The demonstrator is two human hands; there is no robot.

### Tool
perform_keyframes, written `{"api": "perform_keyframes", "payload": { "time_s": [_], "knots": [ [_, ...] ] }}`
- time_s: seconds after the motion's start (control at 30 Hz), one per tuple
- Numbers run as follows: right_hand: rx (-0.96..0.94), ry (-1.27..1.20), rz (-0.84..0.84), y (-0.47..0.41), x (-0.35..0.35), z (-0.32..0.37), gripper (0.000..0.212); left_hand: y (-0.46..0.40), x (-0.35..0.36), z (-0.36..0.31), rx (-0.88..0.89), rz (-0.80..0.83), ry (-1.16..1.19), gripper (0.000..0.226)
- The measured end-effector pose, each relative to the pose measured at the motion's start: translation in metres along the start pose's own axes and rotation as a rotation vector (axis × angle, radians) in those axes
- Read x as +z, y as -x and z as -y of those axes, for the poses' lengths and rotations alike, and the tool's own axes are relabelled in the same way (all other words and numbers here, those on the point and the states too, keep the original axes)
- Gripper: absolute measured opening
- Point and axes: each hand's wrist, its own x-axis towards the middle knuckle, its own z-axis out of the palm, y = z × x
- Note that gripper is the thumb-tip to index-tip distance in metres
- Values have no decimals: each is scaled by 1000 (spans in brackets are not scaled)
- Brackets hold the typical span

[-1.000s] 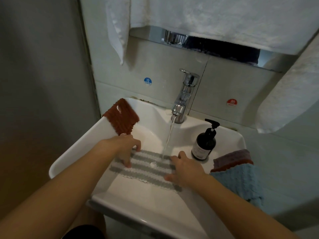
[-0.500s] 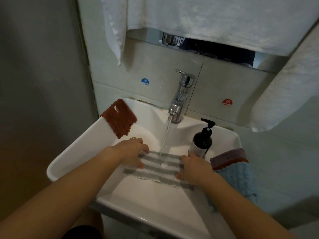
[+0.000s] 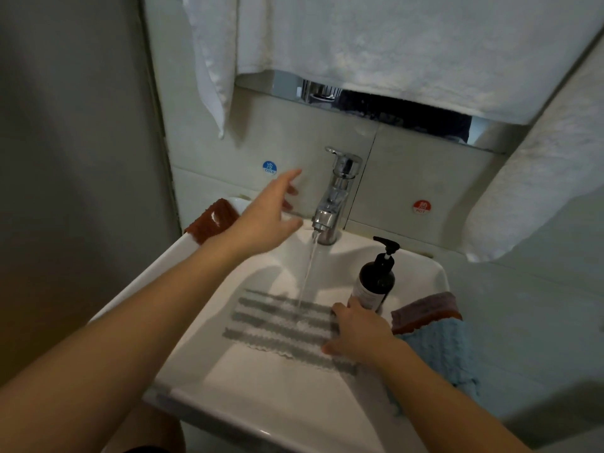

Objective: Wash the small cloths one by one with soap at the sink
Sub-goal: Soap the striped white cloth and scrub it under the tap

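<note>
Small cloths sit in three places around a white sink [image 3: 137,282]. A grey-and-white striped cloth [image 3: 281,325] lies spread flat in the basin, directly under a thin stream of water [image 3: 309,269] running from the chrome tap [image 3: 333,204]. A rust-red cloth [image 3: 209,220] is draped over the far left corner of the rim. On the right rim, a blue cloth [image 3: 438,351] lies with a mauve cloth with an orange edge [image 3: 425,308] on top of it.

The right hand [image 3: 356,331] rests on the striped cloth's right edge, fingers [image 3: 336,312] slightly bent and pressing it down against the basin; whether they pinch the fabric cannot be told. The left hand [image 3: 268,217] is raised above the basin, open with its fingers spread, holding nothing, reaching towards the tap and close beside it without touching.

A dark pump bottle of soap [image 3: 376,279] stands on the sink's right side, just behind the right hand. White towels [image 3: 392,50] hang on the wall above.

The work looks to be at an early stage: the striped cloth is being wetted, and no lather is visible on it. Soaping, scrubbing and rinsing seem to remain for this cloth. Whether the other three cloths are washed or waiting cannot be judged from here.
</note>
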Motion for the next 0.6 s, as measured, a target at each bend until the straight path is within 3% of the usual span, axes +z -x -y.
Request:
{"api": "perform_keyframes", "payload": {
  "time_s": [0.13, 0.37, 0.6],
  "knots": [
    [1, 5, -8, 2, 0, 0, 71, -22, -11, -45, 112, -47, 32, 91],
    [4, 7, -19, 2, -1, 1, 71, -25, -11, -46, 116, 59, 15, 73],
    [-5, -1, -28, 5, -7, -3, 62, -8, -19, -28, 68, 140, 147, 91]
  ]
}}
